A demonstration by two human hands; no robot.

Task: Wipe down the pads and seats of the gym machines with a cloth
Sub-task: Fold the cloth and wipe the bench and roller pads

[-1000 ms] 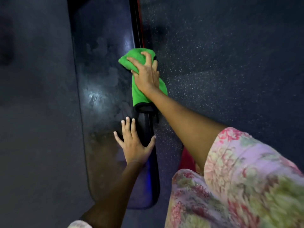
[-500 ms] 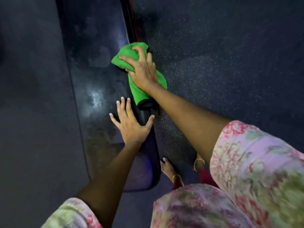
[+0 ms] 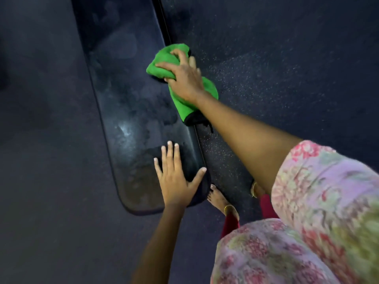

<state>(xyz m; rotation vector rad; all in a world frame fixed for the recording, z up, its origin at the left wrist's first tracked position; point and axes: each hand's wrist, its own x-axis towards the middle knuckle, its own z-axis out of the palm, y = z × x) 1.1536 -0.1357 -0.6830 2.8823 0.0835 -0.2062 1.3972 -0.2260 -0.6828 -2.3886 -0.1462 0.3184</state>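
A long black vinyl pad (image 3: 127, 103) with rounded corners and a smudged sheen lies over speckled rubber floor (image 3: 276, 68). The left hand (image 3: 176, 177) presses flat, fingers spread, on its near end. Farther along the pad's right edge, the right hand (image 3: 183, 75) clutches a bunched, fuzzy green cloth (image 3: 164, 62).

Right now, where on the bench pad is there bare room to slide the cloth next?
The bench pad is bare along its left half, from the far end down to its rounded near end. The right edge is crowded: the right hand grips the green cloth there, and the left hand presses flat on the near right corner. A bare strip lies between the two hands.
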